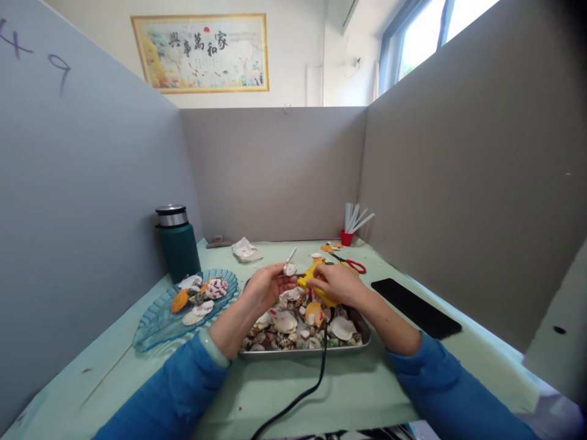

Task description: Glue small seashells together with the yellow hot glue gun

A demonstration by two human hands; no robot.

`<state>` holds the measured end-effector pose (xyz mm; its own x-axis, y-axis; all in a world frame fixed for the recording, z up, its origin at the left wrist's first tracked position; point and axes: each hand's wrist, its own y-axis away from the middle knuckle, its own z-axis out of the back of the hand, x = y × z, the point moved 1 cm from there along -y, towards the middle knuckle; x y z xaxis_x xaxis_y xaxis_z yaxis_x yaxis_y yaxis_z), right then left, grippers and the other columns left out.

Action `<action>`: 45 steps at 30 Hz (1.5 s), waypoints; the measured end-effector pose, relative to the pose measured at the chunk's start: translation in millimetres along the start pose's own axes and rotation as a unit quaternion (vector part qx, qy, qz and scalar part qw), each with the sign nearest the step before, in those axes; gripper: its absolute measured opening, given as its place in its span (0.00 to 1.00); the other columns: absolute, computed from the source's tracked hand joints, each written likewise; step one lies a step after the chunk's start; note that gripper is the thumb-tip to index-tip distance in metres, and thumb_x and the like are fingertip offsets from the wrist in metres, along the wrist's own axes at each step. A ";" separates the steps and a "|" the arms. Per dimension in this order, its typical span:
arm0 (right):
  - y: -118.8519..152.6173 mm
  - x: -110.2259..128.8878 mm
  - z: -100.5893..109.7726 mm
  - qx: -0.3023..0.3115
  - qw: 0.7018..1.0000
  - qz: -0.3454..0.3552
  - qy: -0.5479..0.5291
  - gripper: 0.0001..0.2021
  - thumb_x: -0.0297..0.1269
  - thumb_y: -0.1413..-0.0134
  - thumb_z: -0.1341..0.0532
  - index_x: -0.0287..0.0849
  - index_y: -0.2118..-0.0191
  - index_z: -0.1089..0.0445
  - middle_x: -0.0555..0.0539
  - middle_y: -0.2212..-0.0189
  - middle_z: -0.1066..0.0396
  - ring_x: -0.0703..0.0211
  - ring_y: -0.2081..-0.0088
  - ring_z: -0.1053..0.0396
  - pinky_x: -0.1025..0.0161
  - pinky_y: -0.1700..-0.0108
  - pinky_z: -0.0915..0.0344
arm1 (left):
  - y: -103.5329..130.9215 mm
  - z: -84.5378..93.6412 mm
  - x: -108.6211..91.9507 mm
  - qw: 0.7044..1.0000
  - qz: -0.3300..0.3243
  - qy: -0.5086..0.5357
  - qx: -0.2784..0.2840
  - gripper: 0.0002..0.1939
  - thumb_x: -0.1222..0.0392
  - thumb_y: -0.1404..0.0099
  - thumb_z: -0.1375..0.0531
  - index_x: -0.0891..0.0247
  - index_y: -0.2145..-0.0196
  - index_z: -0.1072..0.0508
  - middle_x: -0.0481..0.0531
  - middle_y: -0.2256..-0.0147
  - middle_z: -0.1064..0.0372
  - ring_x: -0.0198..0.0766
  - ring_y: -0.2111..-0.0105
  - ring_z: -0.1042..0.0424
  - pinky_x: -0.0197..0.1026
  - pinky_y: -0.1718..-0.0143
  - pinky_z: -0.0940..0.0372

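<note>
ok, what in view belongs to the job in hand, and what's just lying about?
Likely the job:
white piece, in left hand
yellow glue gun, in right hand
tray of shells
plate with more shells
white sticks in red cup, probably glue
scissors, perhaps; not held

Likely just lying about:
bottle
black slab
crumpled white wad

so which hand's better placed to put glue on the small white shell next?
Right, probably: the right hand holds the yellow glue gun close to the small white shell. The left hand is occupied holding that shell.
</note>
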<state>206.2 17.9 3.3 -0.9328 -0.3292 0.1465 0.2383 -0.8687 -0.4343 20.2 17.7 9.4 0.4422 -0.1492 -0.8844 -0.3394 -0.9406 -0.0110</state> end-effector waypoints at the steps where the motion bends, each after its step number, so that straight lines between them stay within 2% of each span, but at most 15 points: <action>1: 1.1 -0.7 -0.3 0.024 0.999 -0.003 0.023 0.19 0.55 0.50 0.43 0.43 0.64 0.31 0.47 0.74 0.30 0.55 0.71 0.33 0.65 0.72 0.48 | -0.2 0.2 -0.1 1.000 -0.001 0.009 -0.010 0.06 0.67 0.41 0.45 0.70 0.72 0.30 0.54 0.75 0.31 0.35 0.75 0.29 0.39 0.69 0.34; 5: 5.6 2.9 0.1 0.062 0.996 0.005 0.068 0.25 0.60 0.55 0.42 0.43 0.59 0.35 0.44 0.70 0.28 0.51 0.68 0.31 0.65 0.71 0.47 | -1.3 0.9 0.8 0.999 -0.035 -0.005 0.000 0.04 0.65 0.45 0.39 0.70 0.71 0.29 0.53 0.73 0.31 0.33 0.75 0.31 0.35 0.72 0.36; 9: 9.4 9.0 -0.2 0.080 0.992 -0.007 0.092 0.26 0.56 0.56 0.40 0.40 0.57 0.38 0.40 0.67 0.28 0.47 0.65 0.30 0.63 0.69 0.45 | -2.9 2.7 2.5 0.997 -0.058 -0.054 -0.008 0.08 0.69 0.51 0.35 0.71 0.70 0.27 0.51 0.74 0.32 0.29 0.77 0.33 0.31 0.77 0.41; 12: 11.3 12.0 -3.9 0.084 0.991 -0.013 0.101 0.24 0.53 0.53 0.41 0.39 0.57 0.39 0.38 0.66 0.28 0.45 0.64 0.30 0.62 0.68 0.44 | -3.2 3.0 2.2 0.996 -0.066 -0.065 -0.012 0.07 0.70 0.50 0.36 0.72 0.70 0.27 0.51 0.75 0.33 0.29 0.78 0.34 0.30 0.79 0.43; 15: 11.6 12.9 -8.0 0.071 0.992 -0.018 0.104 0.20 0.48 0.49 0.44 0.37 0.56 0.40 0.38 0.67 0.28 0.44 0.65 0.30 0.61 0.68 0.43 | -2.4 2.8 1.4 0.997 -0.057 -0.058 -0.019 0.07 0.70 0.47 0.39 0.71 0.67 0.27 0.54 0.72 0.31 0.31 0.77 0.32 0.32 0.77 0.39; 18: 9.8 10.9 -8.1 0.044 0.996 -0.037 0.075 0.22 0.43 0.49 0.44 0.37 0.50 0.41 0.39 0.68 0.28 0.46 0.66 0.30 0.62 0.68 0.43 | -1.7 2.6 0.9 0.997 -0.048 -0.052 -0.025 0.10 0.71 0.45 0.41 0.71 0.63 0.28 0.54 0.72 0.31 0.33 0.76 0.30 0.34 0.76 0.37; 20: 7.5 8.7 -4.7 -0.007 0.998 -0.053 0.022 0.26 0.41 0.50 0.43 0.38 0.45 0.44 0.41 0.70 0.28 0.49 0.68 0.30 0.63 0.69 0.43 | -1.4 2.4 0.6 0.997 -0.049 -0.055 -0.032 0.11 0.71 0.44 0.42 0.71 0.61 0.28 0.53 0.73 0.32 0.33 0.76 0.30 0.34 0.76 0.37; 22: 5.0 7.2 0.3 -0.081 0.992 -0.058 -0.083 0.28 0.41 0.48 0.45 0.39 0.42 0.48 0.45 0.72 0.30 0.54 0.70 0.31 0.63 0.69 0.42 | -1.0 2.1 0.2 0.996 -0.053 -0.060 -0.039 0.12 0.71 0.44 0.42 0.71 0.60 0.29 0.54 0.72 0.31 0.32 0.77 0.31 0.33 0.77 0.38; 23: 3.8 7.0 2.6 -0.115 0.979 -0.053 -0.159 0.29 0.41 0.48 0.45 0.39 0.41 0.50 0.48 0.74 0.31 0.56 0.71 0.32 0.64 0.69 0.42 | -0.8 2.0 -0.1 0.996 -0.056 -0.064 -0.042 0.12 0.71 0.44 0.42 0.71 0.60 0.29 0.55 0.70 0.30 0.32 0.77 0.31 0.33 0.78 0.39; 25: 1.8 7.9 5.9 -0.152 0.930 -0.034 -0.332 0.30 0.41 0.47 0.46 0.40 0.40 0.53 0.50 0.74 0.33 0.59 0.72 0.34 0.64 0.69 0.40 | -0.3 2.0 -0.4 0.994 -0.060 -0.072 -0.050 0.12 0.71 0.45 0.42 0.71 0.61 0.30 0.56 0.67 0.29 0.31 0.77 0.31 0.33 0.78 0.39; 28: 0.9 11.7 6.4 -0.122 0.840 -0.020 -0.528 0.28 0.40 0.51 0.42 0.40 0.44 0.48 0.52 0.73 0.35 0.63 0.74 0.36 0.65 0.70 0.38 | 0.2 3.3 -0.5 0.992 -0.075 -0.076 -0.072 0.10 0.70 0.46 0.40 0.69 0.63 0.32 0.56 0.68 0.28 0.32 0.77 0.30 0.33 0.77 0.39; 31: 3.6 15.4 4.7 -0.081 0.794 -0.042 -0.601 0.21 0.40 0.52 0.41 0.39 0.52 0.39 0.55 0.80 0.41 0.67 0.80 0.42 0.66 0.75 0.40 | 0.0 5.1 -0.1 0.989 -0.089 -0.073 -0.093 0.11 0.68 0.48 0.38 0.66 0.67 0.35 0.54 0.70 0.28 0.33 0.77 0.30 0.34 0.77 0.39; 33: 6.1 17.9 4.2 -0.039 0.790 -0.039 -0.611 0.18 0.42 0.52 0.40 0.40 0.56 0.36 0.56 0.84 0.45 0.67 0.82 0.46 0.67 0.78 0.43 | -0.2 5.7 0.2 0.988 -0.091 -0.076 -0.098 0.13 0.67 0.49 0.37 0.65 0.68 0.38 0.55 0.70 0.27 0.33 0.78 0.30 0.34 0.78 0.39; 38: 10.9 25.3 6.0 0.058 0.814 0.003 -0.578 0.14 0.43 0.53 0.37 0.44 0.60 0.33 0.55 0.84 0.43 0.67 0.83 0.46 0.68 0.81 0.46 | 0.2 5.1 -0.2 0.985 -0.092 -0.096 -0.105 0.15 0.66 0.50 0.36 0.63 0.68 0.39 0.50 0.73 0.29 0.35 0.78 0.29 0.34 0.79 0.39; 45: 10.4 26.3 0.9 0.087 0.816 0.004 -0.571 0.13 0.42 0.54 0.36 0.43 0.62 0.31 0.55 0.84 0.42 0.68 0.83 0.46 0.69 0.81 0.45 | -1.1 5.1 -0.3 0.982 -0.102 -0.113 -0.107 0.11 0.68 0.49 0.38 0.65 0.70 0.37 0.46 0.78 0.33 0.35 0.79 0.29 0.35 0.78 0.37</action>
<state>184.4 -0.2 3.4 -0.0937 -0.3782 0.9210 0.3707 -0.8718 -0.3203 16.2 20.4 7.3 0.2787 0.0988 -0.9553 -0.0696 -0.9900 -0.1227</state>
